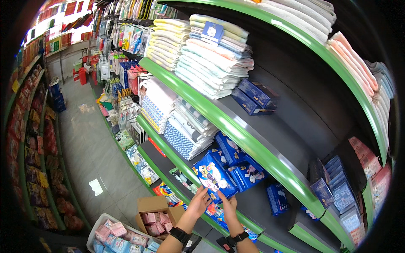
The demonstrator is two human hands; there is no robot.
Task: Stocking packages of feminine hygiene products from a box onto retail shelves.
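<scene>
Both of my hands are at the near end of a dark blue printed plastic packet (213, 178), at the green edge of a middle shelf. My left hand (199, 202) touches its lower left side, and my right hand (228, 205) has its lower right corner between thumb and fingers. More blue packets (248, 175) lie on the shelf right behind it, some tilted. Another blue packet (277, 199) stands apart to the right. Folded checked towels (183, 136) are stacked left of the packets. Each wrist wears a black strap.
A green shelf edge (234, 123) runs diagonally above my hands, with towel stacks (215, 63) and dark blue boxes (256, 96) on that shelf. Below stand an open cardboard box (152, 204) of pink packets and a white bin (99, 218) of pink and blue packets. A tiled aisle (82, 132) lies left.
</scene>
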